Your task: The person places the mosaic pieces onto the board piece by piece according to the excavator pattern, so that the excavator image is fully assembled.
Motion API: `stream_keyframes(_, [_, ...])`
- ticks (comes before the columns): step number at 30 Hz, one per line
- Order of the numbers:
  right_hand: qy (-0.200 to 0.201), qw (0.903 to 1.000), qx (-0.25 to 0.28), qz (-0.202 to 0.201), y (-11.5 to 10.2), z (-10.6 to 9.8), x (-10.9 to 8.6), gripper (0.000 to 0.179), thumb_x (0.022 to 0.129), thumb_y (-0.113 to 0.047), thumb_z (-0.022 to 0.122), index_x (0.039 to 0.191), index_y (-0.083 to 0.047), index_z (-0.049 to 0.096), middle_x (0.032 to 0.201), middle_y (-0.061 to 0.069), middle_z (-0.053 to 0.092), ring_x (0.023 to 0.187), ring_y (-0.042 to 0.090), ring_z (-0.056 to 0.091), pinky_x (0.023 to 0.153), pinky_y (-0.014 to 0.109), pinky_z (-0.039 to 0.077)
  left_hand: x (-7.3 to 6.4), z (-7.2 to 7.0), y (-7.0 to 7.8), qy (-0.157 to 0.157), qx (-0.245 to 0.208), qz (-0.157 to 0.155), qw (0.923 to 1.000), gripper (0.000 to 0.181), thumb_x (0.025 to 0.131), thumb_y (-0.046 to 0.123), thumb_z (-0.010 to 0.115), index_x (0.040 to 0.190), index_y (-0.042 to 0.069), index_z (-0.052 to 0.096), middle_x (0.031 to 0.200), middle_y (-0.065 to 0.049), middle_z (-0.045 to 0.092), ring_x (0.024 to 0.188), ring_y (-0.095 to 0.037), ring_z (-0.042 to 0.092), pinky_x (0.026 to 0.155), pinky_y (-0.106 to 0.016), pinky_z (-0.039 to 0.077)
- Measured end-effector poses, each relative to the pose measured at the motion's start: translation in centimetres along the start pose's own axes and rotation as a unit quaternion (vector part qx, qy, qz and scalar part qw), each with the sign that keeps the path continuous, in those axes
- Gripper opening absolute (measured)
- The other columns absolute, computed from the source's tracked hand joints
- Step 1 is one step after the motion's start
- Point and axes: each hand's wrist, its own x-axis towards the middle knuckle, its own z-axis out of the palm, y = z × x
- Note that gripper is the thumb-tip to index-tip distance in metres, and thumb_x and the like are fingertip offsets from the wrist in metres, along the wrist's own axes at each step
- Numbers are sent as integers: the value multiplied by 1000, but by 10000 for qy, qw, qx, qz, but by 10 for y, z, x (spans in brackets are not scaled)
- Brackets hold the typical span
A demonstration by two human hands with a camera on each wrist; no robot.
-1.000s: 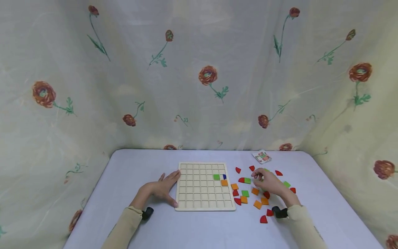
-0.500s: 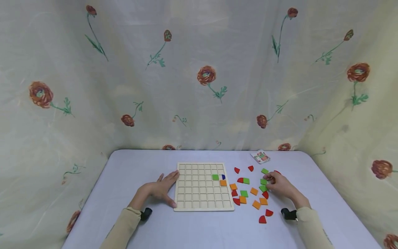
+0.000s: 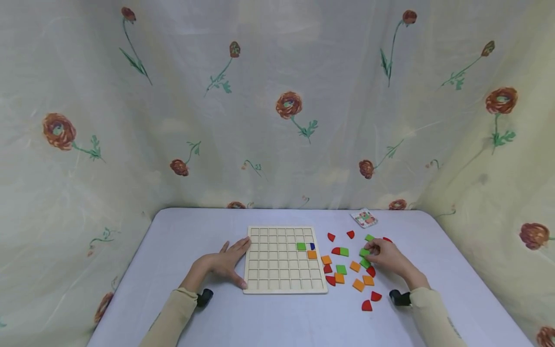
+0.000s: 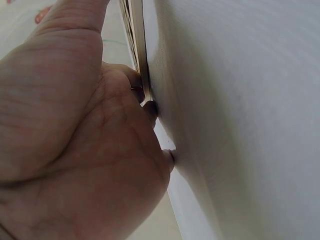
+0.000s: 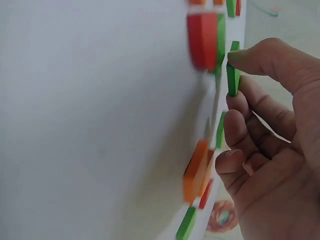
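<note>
A pale wooden board (image 3: 277,272) with a grid of square cells lies on the table. On its right part sit a green square tile (image 3: 301,246), an orange square tile (image 3: 312,254) and a small dark blue piece (image 3: 312,246). My left hand (image 3: 223,262) rests against the board's left edge, fingers spread; the left wrist view shows its palm (image 4: 100,145) beside that edge. To the right of the board, my right hand (image 3: 390,259) pinches a green square tile (image 5: 233,75) between thumb and fingertip. Another green tile (image 3: 365,263) lies just below it.
Around the right hand lie several loose pieces: orange squares (image 3: 358,285), red quarter-circles (image 3: 366,306) and green squares (image 3: 341,270). A small patterned card (image 3: 364,218) lies near the table's back edge. A flowered curtain (image 3: 260,120) hangs behind the table.
My right hand has moved right, over to the group of green tiles, and now pinches one, which has shifted slightly left. The left hand stays at the board's edge.
</note>
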Motion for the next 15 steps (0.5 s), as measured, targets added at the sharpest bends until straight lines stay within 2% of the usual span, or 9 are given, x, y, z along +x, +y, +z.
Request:
stream_keyframes(4, [9,9999,29,-99,-16,8,4,27,84,-18,73,106,-6,63,92,4,60,84,19,50,69,25,47,-2,-1,0,-3,8,-12,10000,129,65,62,80,156,9,6,164,-5,0,152,-22,-1,121,-52,-2])
stream_keyframes(10, [-71,9996,77,-255,-52,24,12,25,83,-18,74,104,-9,64,90,3,59,81,18,50,64,26,45,-4,-2,1,0,-5,51,10000,128,65,62,79,156,8,6,164,-6,-1,152,-23,-1,121,-52,-3])
stream_keyframes(15, [-172,9987,72,-466,-77,41,20,22,83,-21,76,101,-14,66,91,-1,61,84,17,51,69,25,46,-2,-1,-2,-28,61,188,9998,129,66,63,78,156,7,4,164,-8,-3,151,-25,-3,120,-53,-4])
